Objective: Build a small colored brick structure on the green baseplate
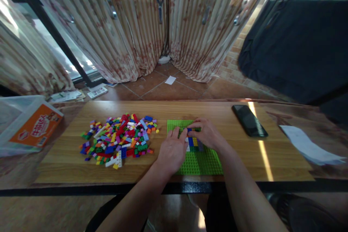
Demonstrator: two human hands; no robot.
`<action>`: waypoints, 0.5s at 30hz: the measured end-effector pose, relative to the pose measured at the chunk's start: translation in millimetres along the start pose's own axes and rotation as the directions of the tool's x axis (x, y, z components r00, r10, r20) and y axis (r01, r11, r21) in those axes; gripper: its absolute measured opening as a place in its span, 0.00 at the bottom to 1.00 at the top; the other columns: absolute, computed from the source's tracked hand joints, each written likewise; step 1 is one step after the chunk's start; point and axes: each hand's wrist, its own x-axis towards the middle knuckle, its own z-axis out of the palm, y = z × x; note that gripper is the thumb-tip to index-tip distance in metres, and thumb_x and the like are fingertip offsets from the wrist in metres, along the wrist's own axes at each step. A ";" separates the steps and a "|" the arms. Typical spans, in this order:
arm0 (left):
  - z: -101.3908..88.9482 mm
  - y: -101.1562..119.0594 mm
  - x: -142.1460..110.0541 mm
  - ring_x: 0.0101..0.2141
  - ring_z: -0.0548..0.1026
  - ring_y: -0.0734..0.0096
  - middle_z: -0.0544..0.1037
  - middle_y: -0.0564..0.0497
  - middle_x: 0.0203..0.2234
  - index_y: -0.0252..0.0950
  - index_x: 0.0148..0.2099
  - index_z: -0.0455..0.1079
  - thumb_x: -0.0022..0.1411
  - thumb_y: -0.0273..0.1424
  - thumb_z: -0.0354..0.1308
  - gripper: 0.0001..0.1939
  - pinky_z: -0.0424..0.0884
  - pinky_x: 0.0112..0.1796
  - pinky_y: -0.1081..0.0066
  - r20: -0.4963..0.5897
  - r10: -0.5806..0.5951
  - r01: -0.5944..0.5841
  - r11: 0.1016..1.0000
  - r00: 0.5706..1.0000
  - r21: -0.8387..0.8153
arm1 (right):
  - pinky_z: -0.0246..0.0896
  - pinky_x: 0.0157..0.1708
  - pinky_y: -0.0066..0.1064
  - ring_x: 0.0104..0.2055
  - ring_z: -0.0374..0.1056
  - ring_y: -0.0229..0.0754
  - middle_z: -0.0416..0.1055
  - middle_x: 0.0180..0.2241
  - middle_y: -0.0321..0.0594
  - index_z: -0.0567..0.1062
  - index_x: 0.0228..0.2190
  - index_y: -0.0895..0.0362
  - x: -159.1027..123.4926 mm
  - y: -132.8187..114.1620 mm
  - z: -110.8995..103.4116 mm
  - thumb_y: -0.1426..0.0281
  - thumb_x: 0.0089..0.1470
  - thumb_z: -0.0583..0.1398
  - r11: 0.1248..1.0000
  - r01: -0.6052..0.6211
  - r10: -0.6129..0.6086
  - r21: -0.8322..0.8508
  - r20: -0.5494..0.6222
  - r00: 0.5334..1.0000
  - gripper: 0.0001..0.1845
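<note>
A green studded baseplate (202,165) lies on the wooden board in front of me. My left hand (172,152) rests over its left side, fingers stretched forward, the index fingertip against the small built group of bricks. From the right, my right hand (208,134) reaches over the plate with its fingers bent round a small blue brick (189,129) at the back of that group. Between the hands show a yellow brick (195,141), another blue brick (190,141) and a white brick (187,146). The fingers partly hide the group.
To the left lies a loose pile of mixed coloured bricks (122,137). A plastic tub with an orange label (36,125) stands at far left. Right of the plate are a black phone (249,120) and white paper sheets (312,145). The board (152,172) ends at a dark front edge.
</note>
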 end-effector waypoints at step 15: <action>0.5 7.1 -1.4 0.54 0.69 0.52 0.66 0.35 0.60 0.33 0.65 0.60 0.70 0.29 0.44 0.24 0.71 0.49 0.58 -0.004 -0.025 0.025 0.999 1.000 0.048 | 0.61 0.53 0.46 0.48 0.69 0.49 0.74 0.45 0.44 0.84 0.34 0.50 2.1 9.9 2.8 0.64 0.44 0.69 0.997 0.013 -0.010 0.072 -0.030 0.999 0.11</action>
